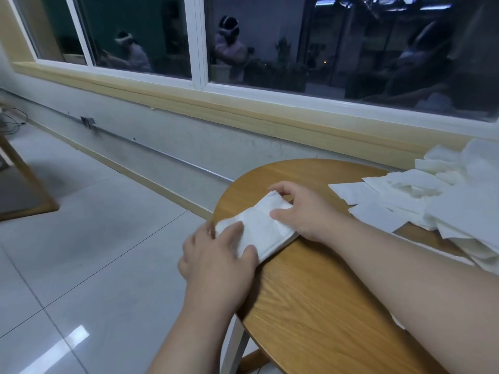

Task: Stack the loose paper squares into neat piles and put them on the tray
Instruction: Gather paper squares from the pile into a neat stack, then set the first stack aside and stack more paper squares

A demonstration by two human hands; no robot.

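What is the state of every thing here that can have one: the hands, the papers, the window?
Left hand: grips the near end of the stack.
Right hand: pinches the far end of the stack.
Stack of paper squares: gathered, edges still uneven, lying at the edge of the wooden table.
Loose paper squares: scattered heap on the table, not stacked.
Window: appears shut.
Tray: not in view.

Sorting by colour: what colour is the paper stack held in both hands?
White paper stack, head view.
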